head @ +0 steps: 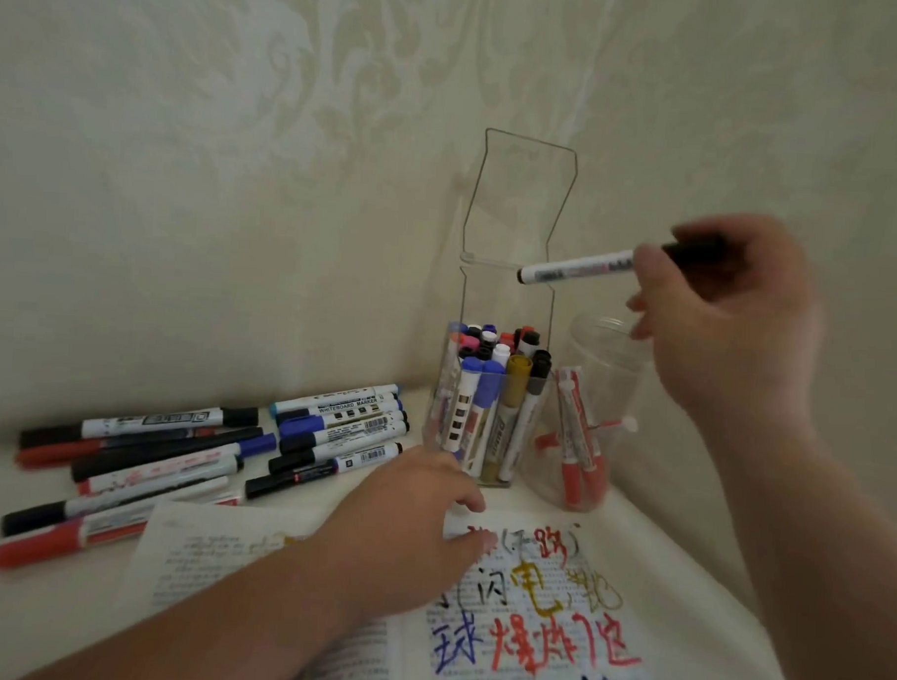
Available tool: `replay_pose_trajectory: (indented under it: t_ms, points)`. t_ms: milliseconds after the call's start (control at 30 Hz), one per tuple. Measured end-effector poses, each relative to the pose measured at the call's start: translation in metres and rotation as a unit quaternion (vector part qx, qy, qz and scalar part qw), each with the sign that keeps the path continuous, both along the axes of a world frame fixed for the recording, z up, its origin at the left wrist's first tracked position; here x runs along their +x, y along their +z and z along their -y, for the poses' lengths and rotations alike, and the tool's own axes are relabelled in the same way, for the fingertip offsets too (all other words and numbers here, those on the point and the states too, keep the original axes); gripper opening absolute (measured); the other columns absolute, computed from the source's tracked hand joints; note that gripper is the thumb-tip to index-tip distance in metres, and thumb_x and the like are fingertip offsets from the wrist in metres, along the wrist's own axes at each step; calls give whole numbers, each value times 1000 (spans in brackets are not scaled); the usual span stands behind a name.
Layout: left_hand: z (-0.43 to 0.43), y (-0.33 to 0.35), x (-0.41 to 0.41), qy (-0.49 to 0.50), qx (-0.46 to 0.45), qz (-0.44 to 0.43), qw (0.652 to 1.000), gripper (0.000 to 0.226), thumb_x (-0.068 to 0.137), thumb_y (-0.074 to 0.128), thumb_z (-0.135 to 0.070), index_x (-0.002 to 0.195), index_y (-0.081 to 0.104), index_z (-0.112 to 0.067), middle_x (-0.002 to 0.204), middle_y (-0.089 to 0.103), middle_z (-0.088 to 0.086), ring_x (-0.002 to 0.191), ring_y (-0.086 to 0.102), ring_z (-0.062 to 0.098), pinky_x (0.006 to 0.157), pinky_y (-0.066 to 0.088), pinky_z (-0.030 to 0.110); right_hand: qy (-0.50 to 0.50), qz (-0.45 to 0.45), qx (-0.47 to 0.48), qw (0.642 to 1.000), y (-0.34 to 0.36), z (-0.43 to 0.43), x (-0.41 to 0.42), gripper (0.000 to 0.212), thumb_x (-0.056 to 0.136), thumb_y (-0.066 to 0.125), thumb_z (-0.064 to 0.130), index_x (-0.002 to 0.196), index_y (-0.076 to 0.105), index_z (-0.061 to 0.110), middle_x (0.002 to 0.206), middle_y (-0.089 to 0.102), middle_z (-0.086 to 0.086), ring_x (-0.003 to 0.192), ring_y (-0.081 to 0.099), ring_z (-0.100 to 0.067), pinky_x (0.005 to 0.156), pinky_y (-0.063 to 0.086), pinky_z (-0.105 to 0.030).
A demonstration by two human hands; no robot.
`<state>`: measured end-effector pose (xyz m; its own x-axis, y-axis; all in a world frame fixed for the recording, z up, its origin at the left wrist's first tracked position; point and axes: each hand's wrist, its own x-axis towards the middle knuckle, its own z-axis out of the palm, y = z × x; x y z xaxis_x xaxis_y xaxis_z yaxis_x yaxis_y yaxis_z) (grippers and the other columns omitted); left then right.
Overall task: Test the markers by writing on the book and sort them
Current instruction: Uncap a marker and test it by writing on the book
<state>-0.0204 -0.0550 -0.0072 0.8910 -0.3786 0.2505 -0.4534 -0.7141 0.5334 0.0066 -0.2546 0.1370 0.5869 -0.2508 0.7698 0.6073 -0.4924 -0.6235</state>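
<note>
Cream cloth under your book (536, 631): your left hand (418, 513) rests flat, pinning the page. Your right hand (720, 310) pinches a black-capped marker (578, 267), raised just above the clear holder (489, 418), probably to drop it in.

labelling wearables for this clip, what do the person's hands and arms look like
The left hand and right hand are bare: no gloves, rings or watch in view. The left forearm and right forearm are bare too, with no sleeve showing.
</note>
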Motion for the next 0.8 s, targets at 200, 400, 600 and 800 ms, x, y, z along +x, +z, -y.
replay_pose_trajectory:
  t_ms: [200, 400, 600, 800]
  points:
    - [0, 0, 0, 11, 5, 6, 1000, 40, 91, 58, -61, 125, 60, -40, 121, 47, -28, 118, 38, -4, 106, 35, 22, -45, -80, -203, 975, 28, -18, 40, 44, 93, 68, 22, 133, 53, 30, 94, 63, 12, 80, 62, 2, 62, 44, -5]
    - [-1, 8, -1, 81, -87, 69, 990, 48, 92, 63, -48, 137, 46, -45, 126, 28, -28, 121, 34, -5, 106, 36, 22, -27, -97, -255, 962, 22, -29, 53, 40, 97, 62, 14, 135, 58, 28, 94, 60, 12, 81, 59, 1, 67, 40, -3]
    - [1, 7, 0, 50, -86, 43, 994, 71, 93, 63, -47, 151, 23, -53, 149, -10, -45, 144, 4, -10, 120, 19, 26, -4, -88, -266, 960, 29, -31, 47, 47, 99, 50, 7, 142, 57, 25, 107, 59, 11, 81, 55, 1, 76, 42, -4]
    - [3, 3, 1, 36, -69, 29, 997, 85, 92, 63, -50, 150, 2, -62, 149, -30, -44, 143, -6, -12, 115, 14, 21, -9, -134, -342, 930, 38, -38, 46, 53, 100, 46, 9, 149, 48, 28, 136, 61, -3, 117, 62, -21, 102, 51, -34]
